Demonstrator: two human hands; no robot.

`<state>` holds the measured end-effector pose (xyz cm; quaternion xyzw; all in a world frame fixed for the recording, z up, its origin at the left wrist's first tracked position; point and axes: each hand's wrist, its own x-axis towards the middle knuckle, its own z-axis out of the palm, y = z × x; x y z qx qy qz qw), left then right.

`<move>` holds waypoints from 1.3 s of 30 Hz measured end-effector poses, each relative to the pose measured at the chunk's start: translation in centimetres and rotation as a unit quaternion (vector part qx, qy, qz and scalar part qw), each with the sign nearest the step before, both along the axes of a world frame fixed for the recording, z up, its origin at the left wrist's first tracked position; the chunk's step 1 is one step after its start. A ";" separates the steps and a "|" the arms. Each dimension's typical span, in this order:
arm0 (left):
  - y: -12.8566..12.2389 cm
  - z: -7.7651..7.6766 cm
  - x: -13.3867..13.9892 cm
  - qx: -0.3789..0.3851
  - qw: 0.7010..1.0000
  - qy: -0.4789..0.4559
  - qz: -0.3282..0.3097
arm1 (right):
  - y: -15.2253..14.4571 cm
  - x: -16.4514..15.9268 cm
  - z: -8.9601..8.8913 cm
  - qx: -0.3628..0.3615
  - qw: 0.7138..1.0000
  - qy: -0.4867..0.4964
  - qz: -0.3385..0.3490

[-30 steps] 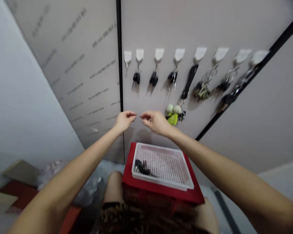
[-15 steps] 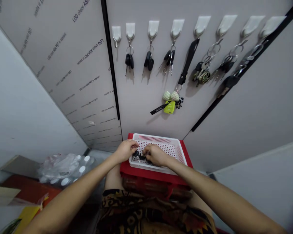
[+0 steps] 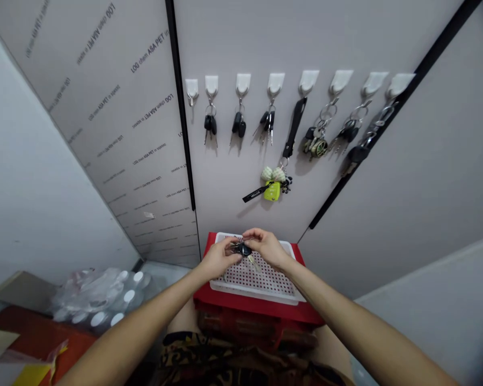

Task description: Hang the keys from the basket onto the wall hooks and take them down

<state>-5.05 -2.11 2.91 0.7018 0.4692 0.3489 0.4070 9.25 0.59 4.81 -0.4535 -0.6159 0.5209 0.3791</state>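
Note:
A bunch of keys (image 3: 244,249) with black heads is held up between both hands, above a white perforated plastic basket (image 3: 261,292). My left hand (image 3: 219,258) has its fingers closed on the bunch from the left. From the right, my right hand (image 3: 268,247) grips it with thumb and fingertips, and one silvery key points down toward the basket. The key ring itself is mostly hidden by the fingers. Under the basket lies a red cloth-like surface (image 3: 257,306).
White hooks (image 3: 276,83) run in a row along the grey panel, most carrying keys. The leftmost hook (image 3: 191,91) carries none. A long black strap (image 3: 294,128) holds a lime-green key fob (image 3: 271,191). Plastic-wrapped bottles (image 3: 100,300) stand at the lower left.
Both hands have lifted the keys from the basket's left side and brought them together above it. The view has tilted upward, so the hooks appear lower.

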 end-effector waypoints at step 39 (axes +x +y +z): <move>2.6 5.2 -4.4 -0.004 0.984 -0.127 0.125 | 2.2 -4.1 5.3 0.066 0.996 0.051 -0.042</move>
